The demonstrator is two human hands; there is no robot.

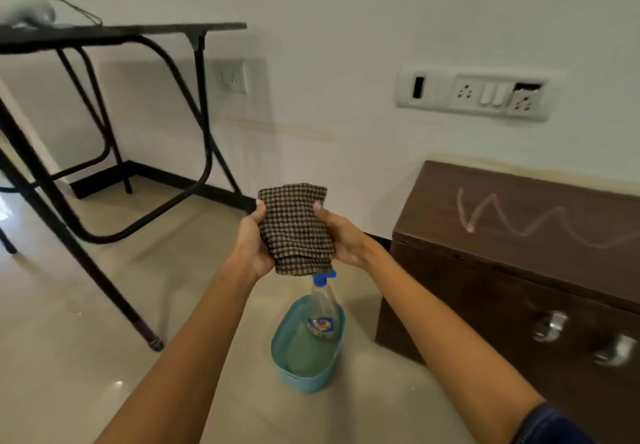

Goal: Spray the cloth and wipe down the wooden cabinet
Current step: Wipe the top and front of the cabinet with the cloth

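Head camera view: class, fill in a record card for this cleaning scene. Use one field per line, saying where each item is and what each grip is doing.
cloth: checked, folded, held up between both grips
left grip: holds the cloth's left side
right grip: holds the cloth's right side
spray bottle: upright in the tub, untouched
tub: blue, on the floor beside the cabinet
cabinet: dark wood, against the wall at right
mark: pink zigzag on the cabinet top
task stage: wiping not yet begun
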